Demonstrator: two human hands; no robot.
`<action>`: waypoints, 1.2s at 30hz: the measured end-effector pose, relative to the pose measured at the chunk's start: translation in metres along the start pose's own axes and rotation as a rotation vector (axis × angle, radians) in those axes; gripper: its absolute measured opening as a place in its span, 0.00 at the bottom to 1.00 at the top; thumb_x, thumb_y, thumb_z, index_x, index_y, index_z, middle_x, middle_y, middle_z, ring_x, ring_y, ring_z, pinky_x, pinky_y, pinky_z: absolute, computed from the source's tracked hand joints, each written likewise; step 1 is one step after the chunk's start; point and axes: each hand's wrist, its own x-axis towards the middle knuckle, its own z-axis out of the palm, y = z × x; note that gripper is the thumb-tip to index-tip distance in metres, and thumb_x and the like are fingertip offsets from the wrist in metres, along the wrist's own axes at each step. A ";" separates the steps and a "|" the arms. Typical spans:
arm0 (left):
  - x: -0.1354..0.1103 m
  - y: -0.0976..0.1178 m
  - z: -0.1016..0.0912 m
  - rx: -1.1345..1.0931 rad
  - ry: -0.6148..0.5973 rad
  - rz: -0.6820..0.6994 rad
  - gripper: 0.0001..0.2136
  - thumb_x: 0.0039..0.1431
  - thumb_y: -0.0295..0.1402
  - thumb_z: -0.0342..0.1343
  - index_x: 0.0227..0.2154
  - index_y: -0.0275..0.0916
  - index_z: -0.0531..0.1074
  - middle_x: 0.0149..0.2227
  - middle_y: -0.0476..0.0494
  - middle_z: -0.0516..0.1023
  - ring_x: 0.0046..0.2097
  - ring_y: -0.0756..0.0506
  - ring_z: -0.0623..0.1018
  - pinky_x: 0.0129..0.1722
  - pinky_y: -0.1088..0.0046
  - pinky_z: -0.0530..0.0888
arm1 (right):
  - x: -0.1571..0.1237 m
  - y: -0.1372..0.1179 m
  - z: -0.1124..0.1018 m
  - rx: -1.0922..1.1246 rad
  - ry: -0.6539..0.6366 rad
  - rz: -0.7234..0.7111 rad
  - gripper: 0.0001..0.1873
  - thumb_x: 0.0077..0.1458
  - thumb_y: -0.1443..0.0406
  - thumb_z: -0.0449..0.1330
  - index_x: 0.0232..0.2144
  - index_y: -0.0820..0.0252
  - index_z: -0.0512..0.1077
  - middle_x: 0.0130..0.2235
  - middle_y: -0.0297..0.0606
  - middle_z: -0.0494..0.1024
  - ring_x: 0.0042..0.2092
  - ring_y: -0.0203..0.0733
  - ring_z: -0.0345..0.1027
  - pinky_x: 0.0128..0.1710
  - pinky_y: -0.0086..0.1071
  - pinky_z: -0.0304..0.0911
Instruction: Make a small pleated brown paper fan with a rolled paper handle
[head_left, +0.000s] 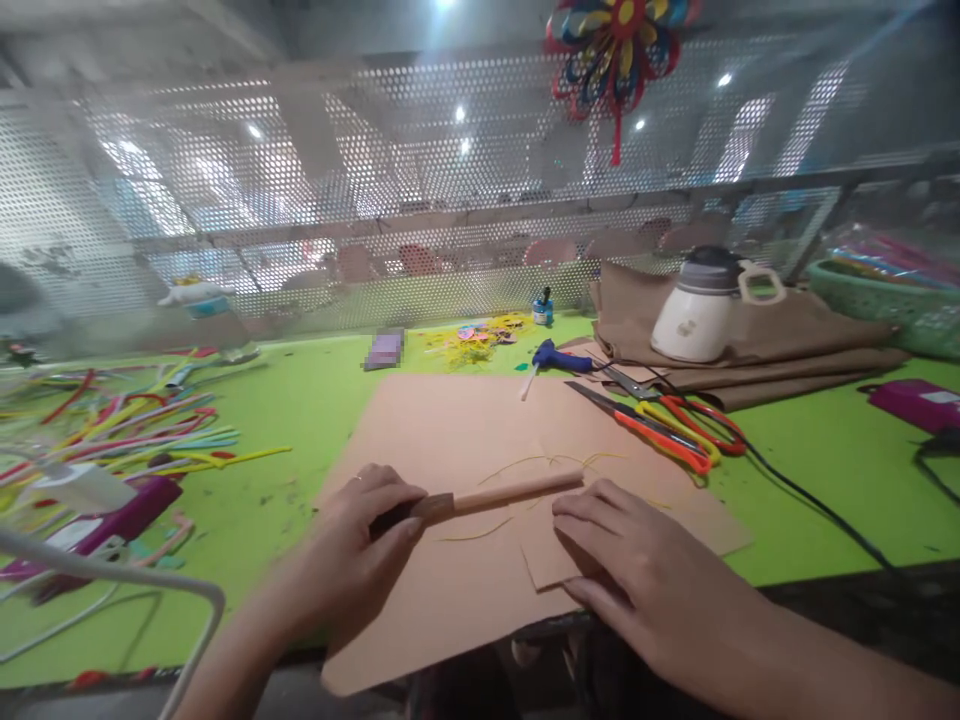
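My left hand [360, 545] is closed on the dark end of a wooden stick [499, 494] that lies across a large sheet of brown card [450, 430] on the green table. My right hand [637, 570] lies flat, fingers stretched out, pressing a smaller piece of brown card [544, 555] just below the stick's far end. Thin yellow strands [540, 462] curl on the sheet beside the stick.
Red and orange scissors [667, 420] lie at the sheet's right, a blue glue gun [559, 356] behind them with a black cord [810, 505]. A white jug [701, 305] stands on folded brown fabric [795, 345]. Coloured pipe cleaners [127, 425] cover the left; a green basket [892, 290] stands far right.
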 end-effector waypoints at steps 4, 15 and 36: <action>0.000 -0.007 0.003 0.041 -0.001 0.028 0.11 0.65 0.36 0.50 0.43 0.43 0.77 0.40 0.43 0.74 0.43 0.42 0.72 0.43 0.66 0.70 | 0.012 0.024 -0.026 0.092 -0.058 0.087 0.10 0.58 0.70 0.58 0.43 0.60 0.74 0.47 0.44 0.79 0.50 0.49 0.69 0.51 0.43 0.66; 0.002 -0.007 0.007 -0.021 0.042 0.013 0.10 0.66 0.36 0.49 0.38 0.41 0.76 0.38 0.43 0.75 0.41 0.43 0.74 0.41 0.67 0.72 | 0.041 0.068 -0.019 -0.098 -0.260 0.136 0.09 0.58 0.72 0.54 0.29 0.61 0.72 0.35 0.41 0.75 0.39 0.43 0.68 0.38 0.32 0.60; 0.007 -0.006 0.010 -0.075 0.057 0.026 0.11 0.64 0.36 0.51 0.38 0.39 0.78 0.35 0.44 0.75 0.39 0.44 0.74 0.40 0.67 0.69 | 0.020 0.120 -0.074 0.852 -0.612 0.688 0.20 0.48 0.51 0.67 0.29 0.62 0.71 0.21 0.30 0.72 0.18 0.26 0.56 0.18 0.23 0.46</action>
